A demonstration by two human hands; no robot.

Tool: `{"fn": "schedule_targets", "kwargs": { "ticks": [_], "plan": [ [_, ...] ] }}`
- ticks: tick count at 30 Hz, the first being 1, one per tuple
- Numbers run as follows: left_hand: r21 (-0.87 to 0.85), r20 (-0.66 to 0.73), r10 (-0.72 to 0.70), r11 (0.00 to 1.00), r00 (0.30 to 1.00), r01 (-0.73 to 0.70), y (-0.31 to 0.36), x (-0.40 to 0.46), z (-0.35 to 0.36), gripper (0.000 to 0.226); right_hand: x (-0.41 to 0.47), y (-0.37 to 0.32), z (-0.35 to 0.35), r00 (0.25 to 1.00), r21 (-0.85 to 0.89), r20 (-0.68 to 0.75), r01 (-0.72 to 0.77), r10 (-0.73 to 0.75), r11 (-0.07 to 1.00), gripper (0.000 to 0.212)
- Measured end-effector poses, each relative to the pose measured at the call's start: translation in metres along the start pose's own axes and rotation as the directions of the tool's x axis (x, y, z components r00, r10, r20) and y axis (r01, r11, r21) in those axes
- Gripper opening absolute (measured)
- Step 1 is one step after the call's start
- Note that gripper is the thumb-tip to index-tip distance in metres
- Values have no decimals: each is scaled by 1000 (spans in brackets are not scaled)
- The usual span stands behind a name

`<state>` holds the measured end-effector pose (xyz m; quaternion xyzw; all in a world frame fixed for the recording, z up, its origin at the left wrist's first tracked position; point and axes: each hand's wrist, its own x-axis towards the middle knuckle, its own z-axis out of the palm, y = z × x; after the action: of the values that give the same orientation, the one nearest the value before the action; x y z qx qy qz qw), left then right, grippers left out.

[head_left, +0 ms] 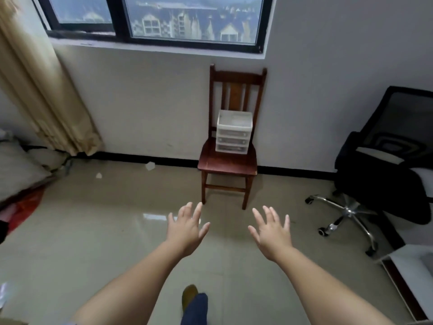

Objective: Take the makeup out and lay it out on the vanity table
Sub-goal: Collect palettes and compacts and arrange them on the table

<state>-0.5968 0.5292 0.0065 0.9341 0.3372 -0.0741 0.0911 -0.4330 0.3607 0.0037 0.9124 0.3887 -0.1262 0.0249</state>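
Head view of a room at the approach stage. A small white three-drawer plastic organizer (234, 132) is seen on the seat of a wooden chair (228, 161) set against the wall under the window (150, 18); the makeup is presumably kept inside, though the contents cannot be made out through the drawer fronts. No vanity counter can be identified with certainty; only a white edge is glimpsed at the lower right.

Risks, as judged from this arrangement: the organizer is light and sits unsecured on a smooth seat, so a drawer pulled with one hand could drag the whole unit forward off the chair; a drawer drawn out too far could drop free and spill its contents on the tiled floor (93, 242). The office chair (384, 174) on castors stands near the path on the right and could be knocked.

The left hand (186, 227) and the right hand (271, 231) are both held out ahead, fingers spread wide, palms down, empty, touching nothing and well apart from the organizer.
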Motion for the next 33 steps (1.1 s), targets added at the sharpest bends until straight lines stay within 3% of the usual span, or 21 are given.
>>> {"fn": "schedule_targets", "kwargs": {
  "ticks": [2, 7, 14, 20, 26, 29, 33],
  "plan": [
    [12, -7, -3, 1000, 1000, 3, -17, 56, -13, 79, 52, -10, -12, 1000, 12, 8, -19, 19, 1000, 58],
    [28, 2, 57, 998, 998, -57, -38, 184, -54, 69, 163, -22, -46, 995, 59, 9, -97, 96, 994, 58],
    [35, 31, 158, 987, 987, -159, -31, 321, -71, 65, 284, -9, -52, 983, 97, 88, -169, 161, 981, 57],
    [73, 62, 133, 988, 989, -137, -27, 451, -60, 65, 420, 13, -49, 980, 137, 147, -158, 137, 978, 55],
    [-11, 83, 99, 995, 992, -98, -2, 588, -58, 65, 561, 46, -56, 957, 105, 278, -122, 89, 987, 55],
    [-33, 45, 143, 989, 989, -142, 6, 648, -50, 66, 628, 53, -43, 926, 274, 365, -210, 100, 939, 51],
    [34, 3, 266, 963, 964, -266, 2, 720, -22, 75, 704, 52, 6, 877, 554, 464, -397, 125, 732, 43]
  ]
}}
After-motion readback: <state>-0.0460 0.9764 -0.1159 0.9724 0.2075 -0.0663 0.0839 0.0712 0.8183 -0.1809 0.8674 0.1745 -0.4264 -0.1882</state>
